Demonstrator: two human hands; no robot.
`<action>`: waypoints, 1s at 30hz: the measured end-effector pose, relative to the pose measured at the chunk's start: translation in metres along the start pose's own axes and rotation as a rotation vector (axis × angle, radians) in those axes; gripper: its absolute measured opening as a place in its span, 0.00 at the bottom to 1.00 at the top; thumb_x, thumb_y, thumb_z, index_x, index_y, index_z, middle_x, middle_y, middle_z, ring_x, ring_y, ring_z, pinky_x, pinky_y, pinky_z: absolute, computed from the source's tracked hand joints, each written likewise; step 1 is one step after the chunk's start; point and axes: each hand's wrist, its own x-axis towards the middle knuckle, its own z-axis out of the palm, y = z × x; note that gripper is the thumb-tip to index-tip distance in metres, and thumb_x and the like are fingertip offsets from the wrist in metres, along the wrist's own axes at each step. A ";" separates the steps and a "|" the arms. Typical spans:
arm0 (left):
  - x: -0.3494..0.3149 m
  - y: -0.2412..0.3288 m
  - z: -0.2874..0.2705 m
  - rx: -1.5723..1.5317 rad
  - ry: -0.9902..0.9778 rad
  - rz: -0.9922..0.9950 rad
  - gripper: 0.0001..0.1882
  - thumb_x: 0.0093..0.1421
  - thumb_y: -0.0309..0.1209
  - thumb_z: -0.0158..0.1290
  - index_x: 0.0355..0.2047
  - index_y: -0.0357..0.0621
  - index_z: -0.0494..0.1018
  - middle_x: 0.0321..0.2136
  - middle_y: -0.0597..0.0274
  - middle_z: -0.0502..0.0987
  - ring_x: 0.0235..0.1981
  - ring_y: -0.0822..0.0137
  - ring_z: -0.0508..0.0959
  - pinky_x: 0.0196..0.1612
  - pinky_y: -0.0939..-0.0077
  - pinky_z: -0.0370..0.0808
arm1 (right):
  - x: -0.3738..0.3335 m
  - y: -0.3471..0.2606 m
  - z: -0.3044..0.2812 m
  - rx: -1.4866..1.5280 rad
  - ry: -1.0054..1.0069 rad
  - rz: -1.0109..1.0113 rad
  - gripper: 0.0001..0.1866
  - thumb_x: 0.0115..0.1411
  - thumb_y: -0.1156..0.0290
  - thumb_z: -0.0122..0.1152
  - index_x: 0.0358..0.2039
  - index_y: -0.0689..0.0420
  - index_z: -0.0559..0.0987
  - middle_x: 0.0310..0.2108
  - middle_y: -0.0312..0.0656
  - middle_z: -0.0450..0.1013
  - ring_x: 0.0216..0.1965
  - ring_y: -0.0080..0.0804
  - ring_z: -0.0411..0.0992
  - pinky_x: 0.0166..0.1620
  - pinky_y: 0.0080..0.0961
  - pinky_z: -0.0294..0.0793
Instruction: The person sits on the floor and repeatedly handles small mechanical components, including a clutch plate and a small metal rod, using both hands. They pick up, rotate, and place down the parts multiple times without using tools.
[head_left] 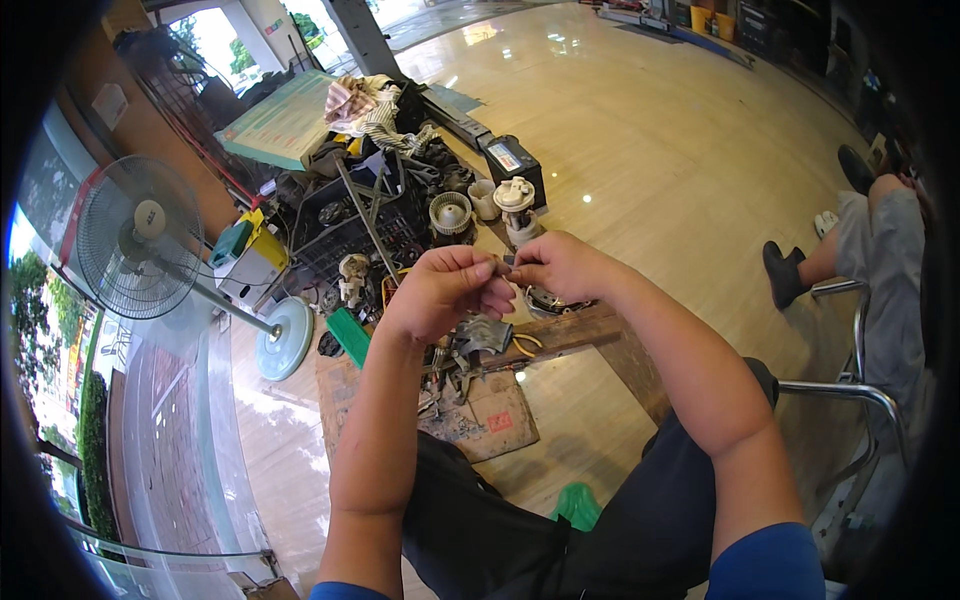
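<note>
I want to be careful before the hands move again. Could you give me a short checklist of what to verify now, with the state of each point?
1. Both hands meet on the piece: ok. The left hand and right hand pinch a small part between their fingertips.
2. Kind of part: cannot tell, it is too small and mostly covered.
3. Grip firm enough: cannot tell.
4. Floor below the hands free: not ok. Metal parts and tools lie on a cardboard sheet and a wooden plank.
5. Other person's distance: ok. Their legs are at the right, apart from the hands.
6. Standing fan: ok, apart at the left.
</note>
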 end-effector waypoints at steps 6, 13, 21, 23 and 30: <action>0.005 -0.013 0.014 0.464 0.044 -0.095 0.10 0.65 0.26 0.49 0.41 0.32 0.75 0.31 0.54 0.81 0.32 0.67 0.82 0.37 0.73 0.79 | -0.006 -0.019 -0.009 0.007 0.103 0.125 0.15 0.61 0.60 0.60 0.30 0.62 0.80 0.22 0.44 0.74 0.24 0.28 0.68 0.31 0.29 0.69; 0.018 -0.029 0.013 0.603 0.273 -0.020 0.11 0.65 0.26 0.49 0.43 0.31 0.76 0.31 0.56 0.82 0.32 0.70 0.81 0.37 0.77 0.78 | -0.003 -0.016 -0.001 0.208 0.183 0.162 0.13 0.63 0.65 0.57 0.28 0.61 0.79 0.20 0.33 0.71 0.23 0.18 0.66 0.28 0.22 0.67; 0.026 -0.035 0.008 0.071 0.363 0.179 0.16 0.68 0.27 0.44 0.52 0.30 0.68 0.45 0.49 0.77 0.43 0.65 0.79 0.47 0.73 0.76 | -0.010 -0.032 0.011 0.518 0.125 0.221 0.12 0.63 0.68 0.55 0.27 0.63 0.78 0.19 0.36 0.72 0.22 0.22 0.68 0.28 0.22 0.68; 0.027 -0.033 0.010 -0.141 0.297 0.222 0.17 0.69 0.27 0.41 0.54 0.30 0.65 0.49 0.45 0.75 0.50 0.58 0.76 0.53 0.67 0.73 | -0.009 -0.028 0.017 0.473 0.163 0.166 0.11 0.63 0.69 0.55 0.28 0.63 0.78 0.20 0.36 0.72 0.22 0.22 0.68 0.28 0.23 0.68; 0.029 -0.033 0.014 -0.313 0.371 0.348 0.15 0.69 0.29 0.42 0.51 0.32 0.66 0.48 0.45 0.75 0.51 0.52 0.75 0.55 0.59 0.72 | -0.010 -0.040 0.027 0.422 0.192 0.181 0.09 0.62 0.72 0.57 0.30 0.66 0.80 0.21 0.40 0.75 0.23 0.25 0.72 0.30 0.25 0.72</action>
